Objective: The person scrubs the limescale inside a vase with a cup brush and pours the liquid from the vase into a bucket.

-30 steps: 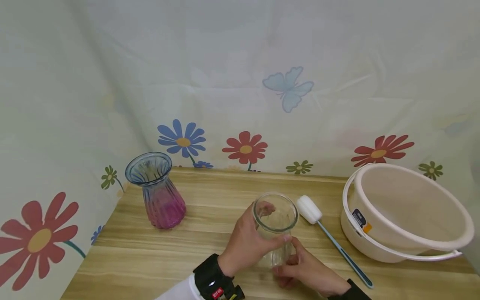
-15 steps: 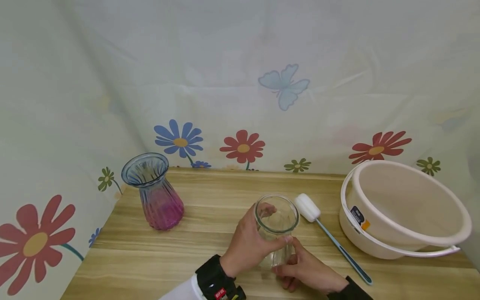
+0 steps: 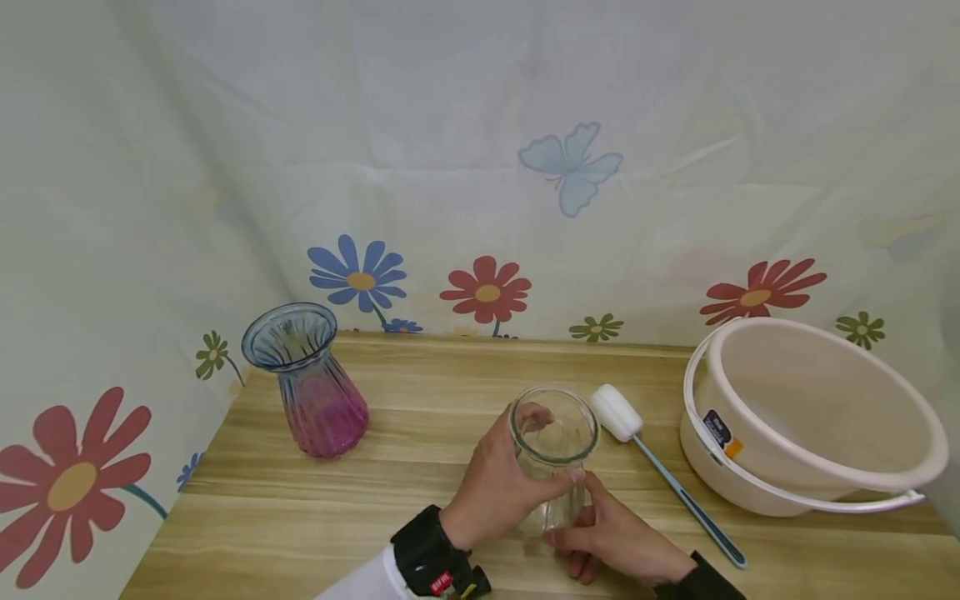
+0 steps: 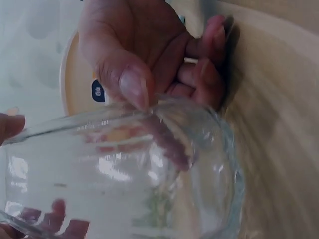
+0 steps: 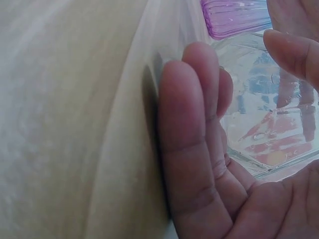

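Observation:
A clear glass vase (image 3: 557, 457) with a thick round rim stands between both hands, its mouth up. My left hand (image 3: 495, 492) grips its upper side, thumb in front and fingers behind. Low on the right, my right hand (image 3: 626, 537) holds the vase near its base with the thumb and curled fingers. In the left wrist view, the right thumb lies against the glass (image 4: 119, 174) near its wavy bottom end. From the right wrist, several right fingers (image 5: 199, 144) show close to the table, beside the glass base (image 5: 269, 124). Whether the base touches the table I cannot tell.
A ribbed blue-to-pink glass vase (image 3: 326, 408) stands at the left. Right of the hands lies a bottle brush (image 3: 617, 412) with a white sponge head and blue handle. A pale pink bucket (image 3: 750, 475) with its handle lowered is at the far right. A flowered cloth hangs behind.
The head view has shifted slightly. Both hands keep their hold on the clear vase, and nothing else has visibly moved.

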Demonstrator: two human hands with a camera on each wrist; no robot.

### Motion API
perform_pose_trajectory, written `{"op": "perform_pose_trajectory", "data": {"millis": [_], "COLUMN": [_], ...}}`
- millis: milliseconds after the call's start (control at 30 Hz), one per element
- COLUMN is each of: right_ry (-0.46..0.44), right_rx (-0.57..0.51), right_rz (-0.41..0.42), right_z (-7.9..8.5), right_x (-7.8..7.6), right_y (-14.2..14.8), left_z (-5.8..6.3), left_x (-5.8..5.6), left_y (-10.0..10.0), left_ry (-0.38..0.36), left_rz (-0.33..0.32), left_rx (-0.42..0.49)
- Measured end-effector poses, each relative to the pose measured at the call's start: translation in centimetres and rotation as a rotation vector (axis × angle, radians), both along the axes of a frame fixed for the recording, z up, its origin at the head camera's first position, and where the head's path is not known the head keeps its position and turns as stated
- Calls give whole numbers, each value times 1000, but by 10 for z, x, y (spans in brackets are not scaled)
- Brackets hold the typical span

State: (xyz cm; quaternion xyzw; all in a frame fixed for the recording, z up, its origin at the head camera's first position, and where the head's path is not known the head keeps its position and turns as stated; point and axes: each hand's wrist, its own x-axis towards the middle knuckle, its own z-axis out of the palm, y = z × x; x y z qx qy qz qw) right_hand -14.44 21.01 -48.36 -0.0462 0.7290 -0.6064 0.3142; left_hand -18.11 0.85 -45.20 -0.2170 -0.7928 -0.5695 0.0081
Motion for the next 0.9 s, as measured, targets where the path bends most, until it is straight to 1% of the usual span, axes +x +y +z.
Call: {"op": "perform_pose_trajectory", "data": {"millis": [167,300,433,700,900], "right_ry": [10,26,22,27,42], "right_rx": [26,37,47,49,51], "right_rz": [-12,-16,-23,-15,-10], "right_z": [0,-1,-2,-4,-4], "right_x": [0,1,1,0,0], "right_y": [-1,-2,-2,-3,-1], "left_z": [0,0,0,-4,-5], "left_x": [-6,-9,-11,-14,-15], "left_y": [-5,-7,-7,-9,-7], "left_ry": [45,48,61,134,149], "left_rz": [-10,-28,-41,-34,-42], "left_rx": [-89,-147,-175,-221,-239]}}
